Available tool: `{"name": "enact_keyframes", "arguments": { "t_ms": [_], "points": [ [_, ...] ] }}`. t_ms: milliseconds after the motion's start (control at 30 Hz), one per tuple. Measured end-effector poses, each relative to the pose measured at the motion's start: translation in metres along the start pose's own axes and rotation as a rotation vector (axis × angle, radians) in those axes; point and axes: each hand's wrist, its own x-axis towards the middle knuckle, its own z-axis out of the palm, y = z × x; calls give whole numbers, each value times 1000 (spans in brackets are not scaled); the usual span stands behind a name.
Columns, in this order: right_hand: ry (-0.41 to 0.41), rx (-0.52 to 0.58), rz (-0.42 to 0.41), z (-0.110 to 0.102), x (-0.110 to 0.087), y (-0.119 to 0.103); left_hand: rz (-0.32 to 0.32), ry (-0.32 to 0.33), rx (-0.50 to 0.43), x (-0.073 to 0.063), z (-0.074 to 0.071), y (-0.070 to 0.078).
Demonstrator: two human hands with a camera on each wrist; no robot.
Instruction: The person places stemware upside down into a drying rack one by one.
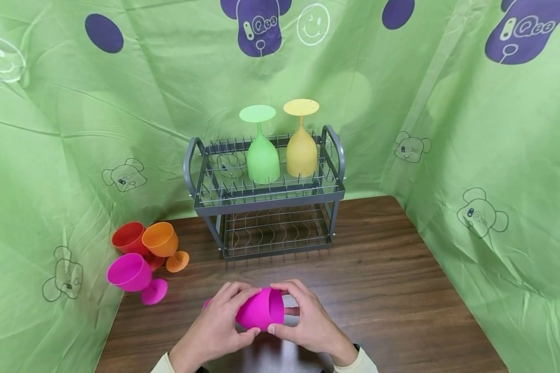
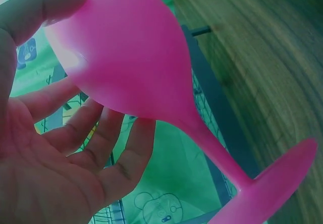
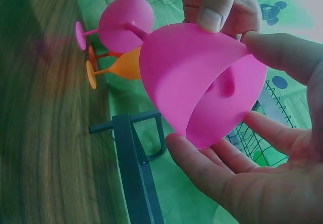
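You hold the magenta goblet (image 1: pixel 253 312) sideways over the desk (image 1: pixel 382 269), near side, mouth rightward: left grip (image 1: pixel 220 320) curled round its bowl, right grip (image 1: pixel 311 320) pinching its rim. You seem to be reorienting it; next probably calls for tipping it mouth-down onto the far rack (image 1: pixel 270 203), beside the upturned green goblet (image 1: pixel 263 161).

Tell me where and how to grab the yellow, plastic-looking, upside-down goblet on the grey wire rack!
I'd pinch the yellow goblet by its thin stem, just below the flat round foot, coming from the front right. It stands upside down, so the stem sticks up free, while the bowl sits down in the rack. A green, plastic-looking goblet stands close on its left.
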Motion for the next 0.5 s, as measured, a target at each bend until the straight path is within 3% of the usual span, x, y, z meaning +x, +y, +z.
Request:
{"name": "enact_keyframes", "arguments": {
  "t_ms": [233,500],
  "points": [
    [21,32,33,0,-1,1,-9,-4,17,1,0,2],
    [124,113,85,-5,4,2,-7,135,31,4,5,7]
  ]
}}
